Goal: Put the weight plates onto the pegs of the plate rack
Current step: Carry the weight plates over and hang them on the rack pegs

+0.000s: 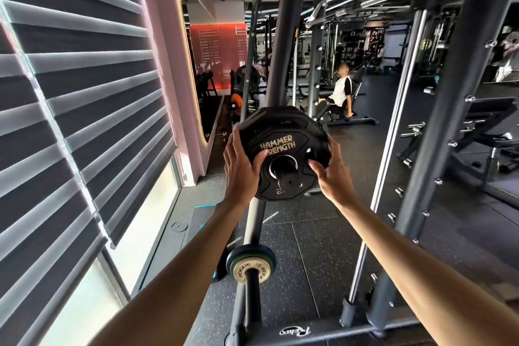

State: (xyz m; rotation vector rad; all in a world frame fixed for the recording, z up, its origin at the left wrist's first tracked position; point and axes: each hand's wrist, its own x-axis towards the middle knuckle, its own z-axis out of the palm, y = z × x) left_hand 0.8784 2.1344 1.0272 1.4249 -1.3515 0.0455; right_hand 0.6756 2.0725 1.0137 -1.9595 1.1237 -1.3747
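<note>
- Our left hand (241, 166) grips the left edge of the weight plate (282, 132). The thumb lies across the front face beside the gold lettering, and the fingers reach up along the rim and curl behind it.
- Our right hand (332, 174) holds the opposite edge the same way, with the thumb pressed on the face near the centre hole and the fingers wrapped round the rim.
- We see the black plate, marked HAMMER STRENGTH, upright and facing us on the peg (287, 180) of the plate rack (280, 36). The peg's dark end pokes out towards us through the steel-ringed centre hole.
- We cannot tell whether the plate sits fully back against the rack's slanted post, because the plate hides that part.
- Lower on the rack, a smaller plate (251, 268) with a green rim and a pale hub marked ROGUE sits on the lower peg (252, 303), well below our hands.
- To our left hang striped window blinds (70, 93), and underfoot is a dark speckled rubber floor (309, 247).
- Beyond the rack, a person (341, 90) in a white and black top sits on a machine.
</note>
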